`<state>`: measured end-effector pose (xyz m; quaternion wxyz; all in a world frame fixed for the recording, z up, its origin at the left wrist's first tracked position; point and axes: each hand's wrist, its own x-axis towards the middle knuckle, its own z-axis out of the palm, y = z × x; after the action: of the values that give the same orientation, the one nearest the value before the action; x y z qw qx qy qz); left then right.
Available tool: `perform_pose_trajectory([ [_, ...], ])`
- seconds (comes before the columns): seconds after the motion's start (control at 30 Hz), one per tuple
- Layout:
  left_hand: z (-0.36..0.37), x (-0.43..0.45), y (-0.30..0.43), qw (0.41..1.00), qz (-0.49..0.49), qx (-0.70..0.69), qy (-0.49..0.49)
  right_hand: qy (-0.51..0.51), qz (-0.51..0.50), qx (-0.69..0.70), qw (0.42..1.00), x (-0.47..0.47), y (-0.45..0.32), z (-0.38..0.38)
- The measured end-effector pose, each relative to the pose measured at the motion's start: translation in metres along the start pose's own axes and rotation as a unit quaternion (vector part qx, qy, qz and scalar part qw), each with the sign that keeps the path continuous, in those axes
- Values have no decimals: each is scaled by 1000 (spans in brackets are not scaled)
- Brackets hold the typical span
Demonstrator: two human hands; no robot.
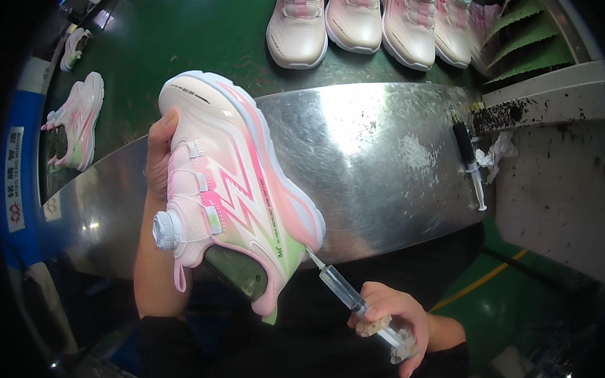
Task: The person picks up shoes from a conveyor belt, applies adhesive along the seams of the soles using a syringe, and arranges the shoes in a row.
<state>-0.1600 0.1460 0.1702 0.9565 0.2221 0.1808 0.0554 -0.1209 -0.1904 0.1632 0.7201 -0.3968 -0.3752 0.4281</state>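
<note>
My left hand (160,154) grips a pink, white and green sneaker (230,167) by its toe end, the thumb on the upper and the fingers hidden behind it. The sneaker has a white lacing dial and a dark green shoe last inside. In my right hand (394,316) is a clear plastic syringe (341,287), held around its rear end with the thumb near the barrel's flange. Whitish wrapping is around the flange and the plunger end. The syringe's tip touches, or almost touches, the seam between the sneaker's upper and sole at the heel.
Several similar sneakers (298,32) stand on the green surface (199,31) at the top. Two others (79,122) lie at the left. A steel plate (352,176) spans the middle, with a second, dark-barrelled syringe (465,144) and crumpled tissue (498,152) at its right edge.
</note>
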Motion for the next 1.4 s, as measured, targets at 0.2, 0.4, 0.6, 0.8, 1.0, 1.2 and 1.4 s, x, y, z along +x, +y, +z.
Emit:
perform_pose_trajectory([
  [0.2, -19, -11, 11, 990, 49, 95, 88, 14, -29, 21, 999, -1, 12, -6],
  [0.4, -44, -44, 26, 971, 46, 170, 161, 15, -33, 26, 999, 4, 23, -16],
  [0.6, -80, -107, 49, 927, 53, 309, 204, 4, -56, -1, 998, 19, 24, -21],
  [0.8, -64, -142, 22, 914, 92, 323, 226, -9, -40, -27, 999, 24, 23, -18],
  [1.0, -48, -176, -6, 902, 67, 310, 292, -26, -23, -41, 999, 26, 18, -9],
  [1.2, -30, -182, -37, 942, 40, 237, 235, -19, 20, -50, 998, 19, 14, -3],
  [1.4, -26, -186, -63, 976, -35, 128, 171, -14, 16, -63, 998, 21, 4, 6],
])
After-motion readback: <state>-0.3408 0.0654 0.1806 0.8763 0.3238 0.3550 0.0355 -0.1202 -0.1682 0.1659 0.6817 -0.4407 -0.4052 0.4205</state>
